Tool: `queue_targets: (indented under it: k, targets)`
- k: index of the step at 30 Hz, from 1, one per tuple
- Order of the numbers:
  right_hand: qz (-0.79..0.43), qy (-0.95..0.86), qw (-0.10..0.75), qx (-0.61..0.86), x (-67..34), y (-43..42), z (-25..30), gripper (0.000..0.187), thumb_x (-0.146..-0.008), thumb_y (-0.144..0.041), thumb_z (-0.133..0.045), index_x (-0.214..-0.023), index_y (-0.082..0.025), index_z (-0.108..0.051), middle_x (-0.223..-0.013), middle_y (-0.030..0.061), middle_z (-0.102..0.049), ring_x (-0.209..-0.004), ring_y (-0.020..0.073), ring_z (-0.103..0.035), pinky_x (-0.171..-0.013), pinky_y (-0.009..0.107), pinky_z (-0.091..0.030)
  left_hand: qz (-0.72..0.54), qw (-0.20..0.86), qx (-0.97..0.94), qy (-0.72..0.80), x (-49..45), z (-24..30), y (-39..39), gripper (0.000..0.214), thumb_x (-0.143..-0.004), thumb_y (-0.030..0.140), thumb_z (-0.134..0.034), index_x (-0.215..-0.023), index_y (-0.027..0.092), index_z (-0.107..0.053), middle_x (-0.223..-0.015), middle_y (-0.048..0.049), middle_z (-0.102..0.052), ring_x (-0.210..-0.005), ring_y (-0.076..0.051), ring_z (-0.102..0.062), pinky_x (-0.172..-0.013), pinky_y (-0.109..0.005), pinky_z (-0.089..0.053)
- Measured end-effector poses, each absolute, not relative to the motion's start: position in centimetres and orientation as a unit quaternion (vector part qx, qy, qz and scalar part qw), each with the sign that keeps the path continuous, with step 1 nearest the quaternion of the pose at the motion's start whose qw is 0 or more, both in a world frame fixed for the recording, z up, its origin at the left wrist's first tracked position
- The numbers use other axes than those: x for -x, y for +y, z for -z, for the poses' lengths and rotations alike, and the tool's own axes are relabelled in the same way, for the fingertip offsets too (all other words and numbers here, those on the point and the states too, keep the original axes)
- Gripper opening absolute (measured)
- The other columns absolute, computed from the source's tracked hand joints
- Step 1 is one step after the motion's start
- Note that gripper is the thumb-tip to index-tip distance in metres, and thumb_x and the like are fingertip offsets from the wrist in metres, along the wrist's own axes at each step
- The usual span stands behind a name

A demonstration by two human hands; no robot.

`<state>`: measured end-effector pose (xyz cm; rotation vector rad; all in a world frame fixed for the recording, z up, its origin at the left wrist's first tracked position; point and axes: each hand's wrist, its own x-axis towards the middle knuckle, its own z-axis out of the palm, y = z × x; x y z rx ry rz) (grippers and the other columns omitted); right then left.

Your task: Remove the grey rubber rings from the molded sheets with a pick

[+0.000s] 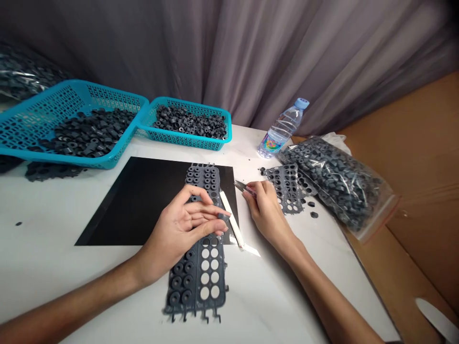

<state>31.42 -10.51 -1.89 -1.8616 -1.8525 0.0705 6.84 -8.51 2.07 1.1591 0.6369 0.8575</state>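
My left hand (193, 220) pinches a small dark grey rubber piece (224, 217) between thumb and fingertips. Under that hand lies a long grey moulded rubber sheet (195, 282), with ring-shaped pieces in its left columns and open round holes at lower right. My right hand (267, 210) is closed around a pointed metal tool (245, 187) with two narrow prongs, tips toward the left; whether tweezers or small snips I cannot tell. The tool is apart from the rubber piece. Between the hands a white strip-like tool (232, 220) rests along the sheet's right edge.
A black mat (122, 205) lies partly under the sheet. Two blue baskets (118, 160) (193, 141) at the back contain many grey pieces. At right are a water bottle (281, 128), a second holed sheet (285, 186), loose bits (314, 215) and a filled plastic bag (340, 184).
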Motion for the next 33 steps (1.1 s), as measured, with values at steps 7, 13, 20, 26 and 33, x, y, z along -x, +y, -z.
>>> queue_targets:
  k: [7,13,20,26,33]
  targets:
    - [0.074,-0.695,0.146,0.7,-31.1,-10.9,0.7,0.029,-0.109,-0.029,-0.046,-0.12,-0.017,-0.07,-0.105,0.0131,-0.063,-0.098,0.0297,-0.06,-0.081,0.041,-0.051,-0.376,0.716,-0.516,0.282,-6.9,-2.2,-8.1,0.042,-0.084,0.022,-0.087,-0.099,0.02,-0.048,-0.108,-0.0075,-0.081,-0.084,-0.012,-0.078,-0.086,-0.024,-0.065]
    - [0.085,-0.697,0.123,0.702,-31.0,-11.0,0.5,0.031,-0.109,-0.031,-0.047,-0.124,-0.017,-0.07,-0.108,0.0139,-0.063,-0.099,0.0298,-0.06,-0.077,0.04,-0.05,-0.373,0.718,-0.518,0.279,-6.7,-2.2,-8.2,0.04,-0.085,0.024,-0.088,-0.098,0.019,-0.05,-0.108,-0.0068,-0.08,-0.082,-0.01,-0.077,-0.085,-0.022,-0.064]
    - [0.063,-0.696,0.186,0.69,-31.0,-11.1,0.4,0.031,-0.106,-0.031,-0.052,-0.126,-0.014,-0.07,-0.11,0.0162,-0.063,-0.101,0.0315,-0.057,-0.086,0.045,-0.052,-0.363,0.728,-0.507,0.284,-6.7,-2.1,-8.2,0.037,-0.085,0.026,-0.088,-0.1,0.019,-0.055,-0.11,-0.0059,-0.08,-0.086,-0.013,-0.078,-0.086,-0.022,-0.064]
    - [-0.159,-0.705,0.419,0.551,-29.4,-12.1,-2.9,0.016,-0.104,-0.027,-0.06,-0.113,-0.022,-0.073,-0.104,0.0076,-0.066,-0.096,0.0213,-0.063,-0.086,0.038,-0.054,-0.354,0.74,-0.504,0.272,-6.6,-2.3,-8.0,0.023,-0.09,0.026,-0.083,-0.102,0.016,-0.067,-0.114,-0.0081,-0.079,-0.101,-0.019,-0.079,-0.094,-0.024,-0.063]
    - [-0.241,-0.713,0.455,0.476,-27.8,-12.8,-4.1,0.016,-0.095,-0.027,-0.075,-0.111,-0.025,-0.076,-0.099,0.0062,-0.071,-0.094,0.0218,-0.065,-0.084,0.04,-0.057,-0.355,0.738,-0.511,0.261,-6.7,-2.3,-7.7,0.016,-0.092,0.026,-0.08,-0.103,0.018,-0.07,-0.112,-0.0061,-0.078,-0.108,-0.019,-0.076,-0.096,-0.025,-0.061]
